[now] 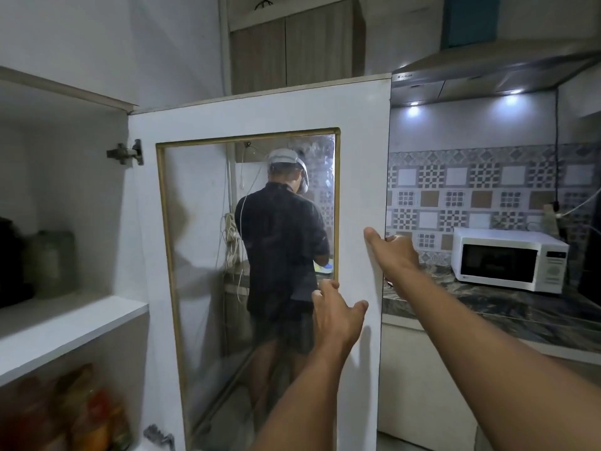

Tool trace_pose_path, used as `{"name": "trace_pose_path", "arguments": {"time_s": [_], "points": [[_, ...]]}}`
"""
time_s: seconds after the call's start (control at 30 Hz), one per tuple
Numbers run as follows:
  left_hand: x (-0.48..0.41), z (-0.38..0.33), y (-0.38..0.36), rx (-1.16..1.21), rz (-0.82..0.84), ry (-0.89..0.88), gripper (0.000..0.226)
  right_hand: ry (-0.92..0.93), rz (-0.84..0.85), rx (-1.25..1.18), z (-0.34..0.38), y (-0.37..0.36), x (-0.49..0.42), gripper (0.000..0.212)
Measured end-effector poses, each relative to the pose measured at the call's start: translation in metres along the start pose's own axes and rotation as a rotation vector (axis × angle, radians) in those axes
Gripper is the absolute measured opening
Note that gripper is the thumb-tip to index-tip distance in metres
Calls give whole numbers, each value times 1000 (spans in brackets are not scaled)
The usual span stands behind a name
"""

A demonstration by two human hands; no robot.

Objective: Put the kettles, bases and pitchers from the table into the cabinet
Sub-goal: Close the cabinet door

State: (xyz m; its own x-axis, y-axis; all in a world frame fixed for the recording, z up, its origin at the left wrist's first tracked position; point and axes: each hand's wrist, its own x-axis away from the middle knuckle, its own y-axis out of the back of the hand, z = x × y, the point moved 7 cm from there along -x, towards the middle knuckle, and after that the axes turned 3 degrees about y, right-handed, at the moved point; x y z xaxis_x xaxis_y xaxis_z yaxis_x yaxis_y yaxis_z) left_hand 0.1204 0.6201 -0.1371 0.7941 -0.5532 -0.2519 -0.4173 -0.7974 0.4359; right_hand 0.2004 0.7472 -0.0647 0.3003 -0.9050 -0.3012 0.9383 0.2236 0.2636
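The white cabinet door (pixel 364 164) with a glass pane stands open in front of me. My right hand (pixel 395 253) grips the door's free edge, thumb on the inner face and fingers around the back. My left hand (pixel 336 315) hovers open with fingers spread just in front of the door's lower frame, holding nothing. Inside the cabinet at the left, on the white shelf (pixel 65 330), stand a greenish pitcher (pixel 53 263) and a dark appliance (pixel 11 262) at the frame's edge. No kettle or base is clearly recognisable.
Through the glass a person in a dark shirt (pixel 283 242) stands with their back to me. A white microwave (pixel 509 263) sits on the dark marble counter (pixel 487 307) at the right, under a range hood (pixel 487 76). Colourful packets (pixel 84 415) fill the lower shelf.
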Motion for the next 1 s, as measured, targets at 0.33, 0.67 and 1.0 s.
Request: {"name": "trace_pose_path", "arguments": {"time_s": [0.33,0.67,1.0], "points": [[143,36,76,-1,-42,7,88,175,-12,135,56,10,173,51],[226,64,235,-17,-575,-85,62,634,199,54,184,-67,337,37],[274,131,402,-224,-817,173,17,776,551,-137,260,-188,452,56]]}}
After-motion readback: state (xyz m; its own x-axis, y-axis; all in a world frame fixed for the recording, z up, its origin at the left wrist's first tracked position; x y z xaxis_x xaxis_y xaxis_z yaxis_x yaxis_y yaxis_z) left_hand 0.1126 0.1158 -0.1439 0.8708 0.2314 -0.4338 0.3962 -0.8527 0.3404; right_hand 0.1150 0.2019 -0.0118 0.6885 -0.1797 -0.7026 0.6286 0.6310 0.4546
